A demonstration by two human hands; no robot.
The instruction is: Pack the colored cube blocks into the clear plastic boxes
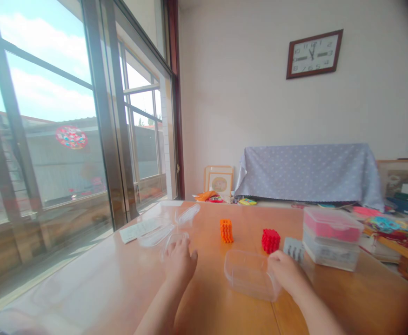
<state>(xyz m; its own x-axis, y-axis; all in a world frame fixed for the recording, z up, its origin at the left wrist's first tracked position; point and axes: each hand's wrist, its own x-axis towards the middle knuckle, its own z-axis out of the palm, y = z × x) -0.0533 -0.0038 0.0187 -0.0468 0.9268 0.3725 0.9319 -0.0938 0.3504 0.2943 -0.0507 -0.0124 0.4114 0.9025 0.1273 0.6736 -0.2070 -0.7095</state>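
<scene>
My left hand (178,261) rests on the wooden table (224,298) with its fingers curled over a clear plastic lid (173,243). My right hand (284,272) grips the right edge of an empty clear plastic box (248,274) that stands in front of me. Just beyond the box sit a red block cube (270,240) and an orange block stack (226,230). A grey block piece (293,249) lies next to my right hand, by the red cube.
More clear lids (187,215) and a paper sheet (139,230) lie at the left near the window. Stacked lidded boxes (331,237) with pink and grey contents stand at the right. A cloth-covered piece of furniture (308,174) and clutter lie beyond the table.
</scene>
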